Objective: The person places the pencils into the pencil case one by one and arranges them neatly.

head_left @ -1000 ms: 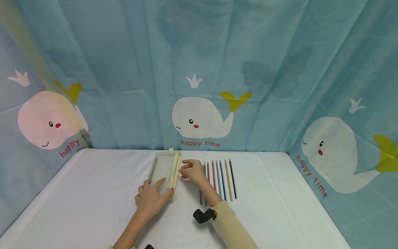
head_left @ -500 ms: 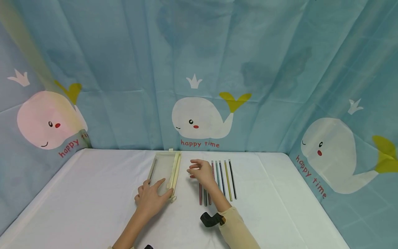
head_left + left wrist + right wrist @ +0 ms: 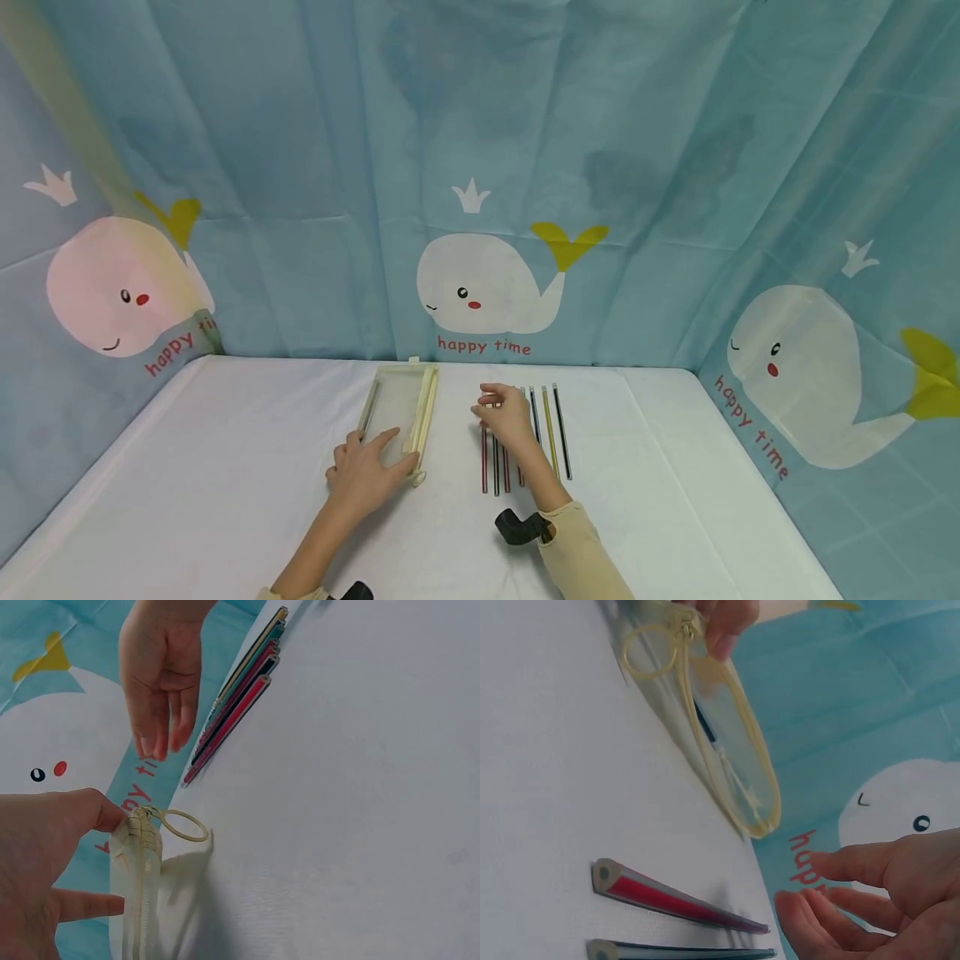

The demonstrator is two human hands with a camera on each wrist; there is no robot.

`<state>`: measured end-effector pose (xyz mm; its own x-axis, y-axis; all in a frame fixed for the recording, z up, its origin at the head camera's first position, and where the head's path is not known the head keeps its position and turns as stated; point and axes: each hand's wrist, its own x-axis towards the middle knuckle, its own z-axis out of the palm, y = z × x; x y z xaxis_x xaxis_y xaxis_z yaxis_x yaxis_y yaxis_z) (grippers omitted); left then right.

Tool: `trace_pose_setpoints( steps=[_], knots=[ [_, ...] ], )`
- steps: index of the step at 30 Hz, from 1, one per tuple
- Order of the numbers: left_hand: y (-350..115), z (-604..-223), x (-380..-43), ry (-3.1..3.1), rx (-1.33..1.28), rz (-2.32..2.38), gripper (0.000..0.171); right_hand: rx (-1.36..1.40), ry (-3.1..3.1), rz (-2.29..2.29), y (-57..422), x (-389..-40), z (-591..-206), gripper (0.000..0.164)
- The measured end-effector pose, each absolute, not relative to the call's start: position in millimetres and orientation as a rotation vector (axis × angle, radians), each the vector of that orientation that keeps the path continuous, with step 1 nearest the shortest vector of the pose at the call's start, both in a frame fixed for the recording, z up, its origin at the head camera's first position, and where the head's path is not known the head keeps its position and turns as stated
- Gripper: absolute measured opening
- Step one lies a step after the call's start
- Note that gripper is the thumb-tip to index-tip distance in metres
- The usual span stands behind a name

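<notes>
A see-through pencil case (image 3: 395,396) with pale yellow trim lies on the white table. My left hand (image 3: 367,475) grips its near end, thumb at the zip edge and fingers at the other side. In the right wrist view the zipped side gapes, and a dark pencil (image 3: 704,720) shows inside. A ring pull (image 3: 187,825) hangs from the zip. Several pencils (image 3: 484,467) lie in a row right of the case. Over the row's far part hovers my right hand (image 3: 506,415), fingers loosely bent and holding nothing; it hides parts of some pencils.
A blue curtain (image 3: 315,275) with printed whales surrounds the table (image 3: 247,467) at the back and sides. A black wrist mount (image 3: 519,527) sits under the right sleeve (image 3: 581,550).
My right hand has moved right, from beside the case's zip edge to above the pencils. My left hand and the case have stayed in place.
</notes>
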<state>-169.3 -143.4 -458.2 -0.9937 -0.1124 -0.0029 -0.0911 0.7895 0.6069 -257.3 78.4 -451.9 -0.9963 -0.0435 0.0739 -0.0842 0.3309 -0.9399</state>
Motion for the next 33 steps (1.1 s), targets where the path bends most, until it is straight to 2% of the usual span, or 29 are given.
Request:
trace_pose_setpoints(
  steps=[13,33],
  knots=[
    [-143,-455,-171,-2.951,0.162,-1.024,0.07,0.084,-2.591,1.614,78,-255,-456,0.041],
    [-144,-456,-169,-2.953,0.157,-1.006,0.069,0.074,-2.696,1.527,65,-250,-461,0.046]
  ],
)
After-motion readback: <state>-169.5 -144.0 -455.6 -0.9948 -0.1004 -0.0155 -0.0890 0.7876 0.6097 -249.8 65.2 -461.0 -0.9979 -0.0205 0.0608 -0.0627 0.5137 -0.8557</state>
